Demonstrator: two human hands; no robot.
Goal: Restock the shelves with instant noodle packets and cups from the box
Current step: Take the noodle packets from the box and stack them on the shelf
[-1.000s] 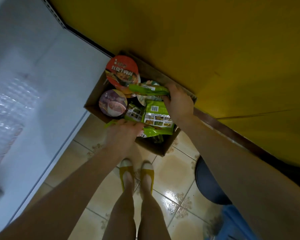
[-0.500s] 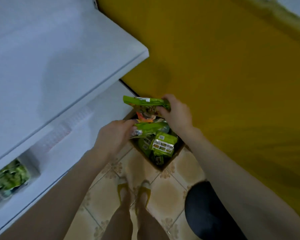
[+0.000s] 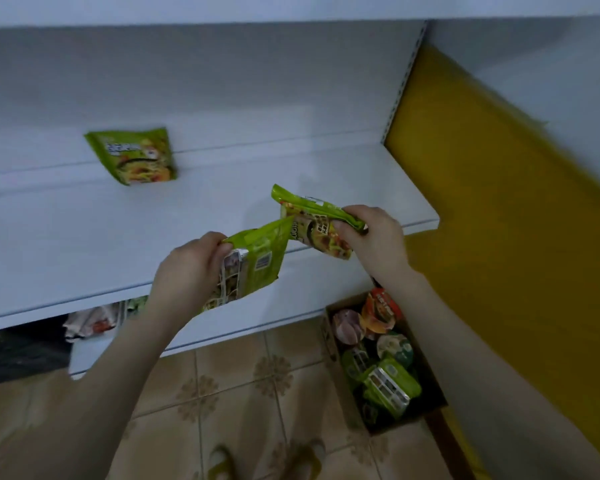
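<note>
My left hand (image 3: 187,271) grips a green noodle packet (image 3: 253,265) by its top edge, back side facing me. My right hand (image 3: 374,237) pinches a second green noodle packet (image 3: 312,223) by its sealed end. Both packets hang over the front of the white shelf (image 3: 118,237). A third green packet (image 3: 132,157) leans against the shelf's back panel at the left. The cardboard box (image 3: 329,337) sits on the floor at the lower right, holding several green packets (image 3: 392,386) and noodle cups (image 3: 378,310).
A yellow wall (image 3: 499,202) runs along the right. A lower shelf (image 3: 90,323) shows some packets under the white shelf's edge. Tiled floor (image 3: 243,393) lies below, with my feet (image 3: 267,462) at the bottom.
Both hands lifted a packet each out of the box and rose to shelf height. The view swung up from the box to the shelf.
</note>
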